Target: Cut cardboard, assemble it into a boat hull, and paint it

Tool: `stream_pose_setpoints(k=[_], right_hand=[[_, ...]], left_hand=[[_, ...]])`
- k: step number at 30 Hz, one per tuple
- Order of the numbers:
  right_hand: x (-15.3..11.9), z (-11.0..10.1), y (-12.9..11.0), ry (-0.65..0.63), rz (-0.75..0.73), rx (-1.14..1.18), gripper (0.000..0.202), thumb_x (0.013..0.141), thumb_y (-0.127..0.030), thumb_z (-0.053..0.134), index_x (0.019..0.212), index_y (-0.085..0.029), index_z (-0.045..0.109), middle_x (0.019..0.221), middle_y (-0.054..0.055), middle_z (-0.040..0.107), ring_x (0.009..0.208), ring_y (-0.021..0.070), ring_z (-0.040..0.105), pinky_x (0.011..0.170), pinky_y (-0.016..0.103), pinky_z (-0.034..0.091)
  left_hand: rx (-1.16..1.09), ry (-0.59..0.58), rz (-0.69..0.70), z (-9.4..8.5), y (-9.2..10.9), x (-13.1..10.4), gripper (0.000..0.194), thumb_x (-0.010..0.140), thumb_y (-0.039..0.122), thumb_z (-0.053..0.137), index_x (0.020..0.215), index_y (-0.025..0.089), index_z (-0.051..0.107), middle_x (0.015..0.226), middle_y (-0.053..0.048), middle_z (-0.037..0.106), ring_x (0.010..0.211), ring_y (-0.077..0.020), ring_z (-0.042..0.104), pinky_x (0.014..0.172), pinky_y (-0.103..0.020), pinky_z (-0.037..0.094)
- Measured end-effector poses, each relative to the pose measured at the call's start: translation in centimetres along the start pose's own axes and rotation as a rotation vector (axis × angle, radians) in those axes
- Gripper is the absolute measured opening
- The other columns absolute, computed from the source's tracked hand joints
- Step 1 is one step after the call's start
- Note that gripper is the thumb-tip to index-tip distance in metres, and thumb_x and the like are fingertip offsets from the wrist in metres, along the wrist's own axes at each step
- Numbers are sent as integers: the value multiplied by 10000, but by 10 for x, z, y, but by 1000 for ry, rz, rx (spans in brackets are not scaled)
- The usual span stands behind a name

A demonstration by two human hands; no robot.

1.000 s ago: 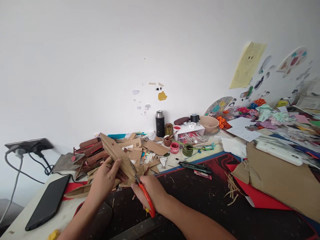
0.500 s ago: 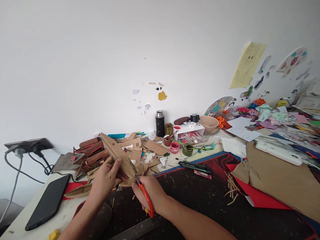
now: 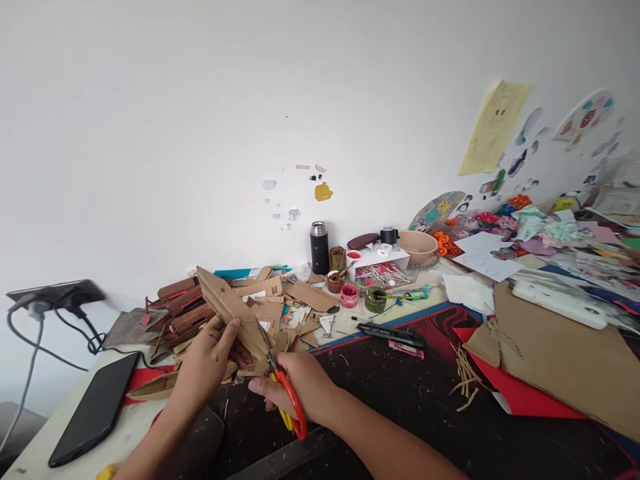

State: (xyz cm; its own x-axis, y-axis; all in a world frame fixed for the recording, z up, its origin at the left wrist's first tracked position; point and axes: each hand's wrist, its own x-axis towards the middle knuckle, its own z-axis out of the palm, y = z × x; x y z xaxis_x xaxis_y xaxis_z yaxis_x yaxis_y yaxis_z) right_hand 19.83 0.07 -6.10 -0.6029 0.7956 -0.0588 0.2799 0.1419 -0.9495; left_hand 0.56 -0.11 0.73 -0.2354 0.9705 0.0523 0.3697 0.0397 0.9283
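My left hand (image 3: 213, 350) pinches a folded piece of brown cardboard (image 3: 227, 300), thumb on the near face and fingers behind. Its pointed end tilts up and to the left. My right hand (image 3: 303, 387) grips scissors (image 3: 291, 400) with orange and yellow handles. The scissor blades point up and left and lie against the cardboard's right edge; whether they are cutting through it I cannot tell. Behind both hands spreads a heap of cardboard scraps (image 3: 310, 293). Red-brown painted cardboard pieces (image 3: 187, 303) are stacked to the left of the held piece.
A black phone (image 3: 95, 407) lies at left, below a power strip (image 3: 55, 297) with cables. At the back stand a black flask (image 3: 319, 248) and paint jars (image 3: 349, 295). A utility knife (image 3: 390, 333) rests on the dark mat. A large cardboard sheet (image 3: 560, 360) lies at right.
The scissor handles have spread apart, showing more of the yellow one, and my right thumb has moved left. The cardboard has shifted slightly left with my left hand.
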Motion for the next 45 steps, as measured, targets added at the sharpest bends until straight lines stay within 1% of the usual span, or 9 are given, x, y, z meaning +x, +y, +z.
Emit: stream_pose_setpoints(k=[5,8,10,12,16,25,34,37,45], right_hand=[[2,-2,0,-37,-23,55,456,930,-599,794,1153,-204,739,869,37,792,810,207,813,681,214,571],[4,0,3,-42,-2,105,463,954,-616,755,1155,-199,733,767,14,740,662,173,760,593,205,556],[4,2,4,-27,31,117,443,968,-617,731,1093,-192,727,673,-7,686,539,149,686,516,200,530],[4,3,6,2,53,109,416,969,-606,730,1008,-192,708,621,-17,650,476,136,629,465,193,498],[4,6,6,32,75,110,391,982,-576,710,871,-210,630,563,-25,606,434,140,591,399,188,440],[7,11,7,11,98,160,387,1032,-491,621,759,-227,547,465,-44,533,340,146,537,312,189,396],[2,10,-7,29,123,151,393,1061,-418,585,726,-220,527,427,-57,492,309,128,502,311,172,383],[3,11,-4,39,97,137,381,1062,-397,580,730,-218,522,432,-56,500,315,127,506,319,170,377],[4,15,3,53,110,108,360,1072,-368,561,751,-206,536,438,-60,502,319,111,513,373,165,358]], left_hand=[[-26,-47,-9,5,-2,-3,530,761,745,675,918,258,537,493,-8,687,414,-271,665,457,-365,561],[-50,-55,-7,7,-5,-3,521,772,733,683,925,260,527,514,-10,699,433,-273,677,464,-363,562],[-63,-45,-7,8,-7,-4,519,771,728,692,922,263,520,520,-8,702,438,-271,679,466,-363,563],[-69,-38,-10,8,-7,-3,523,763,730,699,918,264,517,521,-7,702,438,-269,677,467,-363,563],[-68,-32,-10,10,-6,-3,529,754,741,696,900,266,516,504,-2,687,422,-263,665,453,-360,553],[-48,-29,-26,12,-7,-3,558,748,754,681,942,266,492,512,0,693,442,-276,686,460,-373,569],[-41,-23,-23,13,-10,-2,556,753,745,676,956,261,493,494,6,680,440,-288,690,458,-380,570],[-30,-27,-22,14,-10,-2,556,759,737,666,980,256,497,493,13,673,446,-293,696,465,-386,578],[-32,-24,-27,14,-12,-2,544,767,733,652,983,257,501,514,20,674,463,-290,708,464,-386,581]])
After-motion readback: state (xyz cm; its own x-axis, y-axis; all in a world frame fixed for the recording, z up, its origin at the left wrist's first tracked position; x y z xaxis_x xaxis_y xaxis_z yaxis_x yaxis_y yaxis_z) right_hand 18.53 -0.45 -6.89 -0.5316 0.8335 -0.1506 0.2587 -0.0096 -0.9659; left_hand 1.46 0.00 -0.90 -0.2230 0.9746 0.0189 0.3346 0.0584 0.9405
